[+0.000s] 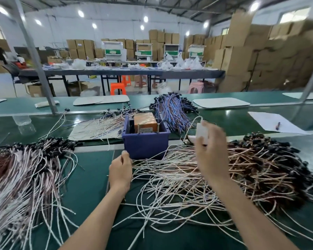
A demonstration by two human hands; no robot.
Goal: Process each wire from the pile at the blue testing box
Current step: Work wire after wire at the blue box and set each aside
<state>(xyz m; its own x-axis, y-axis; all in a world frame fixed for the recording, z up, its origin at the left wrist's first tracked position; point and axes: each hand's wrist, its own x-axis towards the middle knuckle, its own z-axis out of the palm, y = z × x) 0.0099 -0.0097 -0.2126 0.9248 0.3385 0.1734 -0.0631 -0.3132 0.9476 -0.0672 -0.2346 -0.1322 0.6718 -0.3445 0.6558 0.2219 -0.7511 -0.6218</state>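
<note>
The blue testing box (146, 143) stands mid-table with an orange block (145, 121) inside it. My left hand (120, 171) rests with curled fingers at the box's lower left corner; whether it pinches a wire end is unclear. My right hand (210, 150), blurred, is raised to the right of the box and holds a white block-shaped object (202, 131) with a white cable running off it. Under it lies a big pile of white and brown wires (215, 177) with black ends. Another wire pile (23, 170) lies on the left.
Behind the box lie loose white wires (101, 123) on a white sheet and a bundle of blue wires (172, 110). White trays (220, 102) sit on the far strip. A paper with a pen (277, 125) is at right. A metal post (42, 74) rises at left.
</note>
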